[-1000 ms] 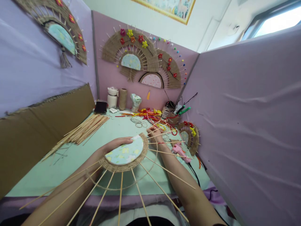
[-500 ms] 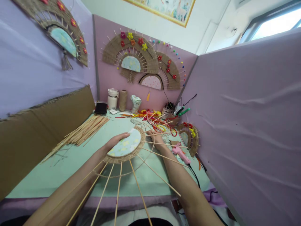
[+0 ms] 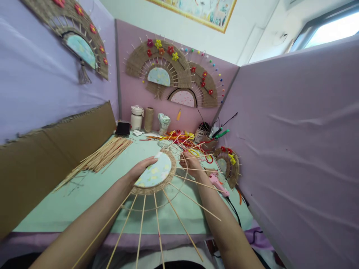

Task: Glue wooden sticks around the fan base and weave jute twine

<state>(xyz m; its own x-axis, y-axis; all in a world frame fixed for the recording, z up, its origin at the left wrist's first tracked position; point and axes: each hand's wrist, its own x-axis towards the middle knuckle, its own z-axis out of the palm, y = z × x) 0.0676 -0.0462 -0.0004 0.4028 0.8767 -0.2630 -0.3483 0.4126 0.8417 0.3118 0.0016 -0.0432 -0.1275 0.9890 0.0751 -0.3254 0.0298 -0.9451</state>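
Note:
My left hand (image 3: pixel 142 168) grips the flat side of a half-round fan (image 3: pixel 157 172), its thumb on the pale blue patterned face. A woven twine band (image 3: pixel 173 170) edges the curve, and several thin sticks (image 3: pixel 142 229) spread out from it. A loose loop of twine (image 3: pixel 168 204) crosses the sticks outside the band and runs up to my right hand (image 3: pixel 191 163). That hand is closed, fingertips pinched among the far-side sticks, on what appears to be the twine. The fan is held tilted above the green tabletop.
A bundle of sticks (image 3: pixel 105 155) lies left, beside a cardboard panel (image 3: pixel 61 138). Coloured pipe cleaners (image 3: pixel 168 137) lie at the back. A pink glue gun (image 3: pixel 218 184) and small finished fan (image 3: pixel 231 168) are at right. A jar (image 3: pixel 137 118) and twine spool (image 3: pixel 149 119) stand behind.
My right hand has lifted slightly and moved a little to the right, its fingers drawn closer together. The fan has turned slightly, its near sticks swinging right. My left hand keeps its hold.

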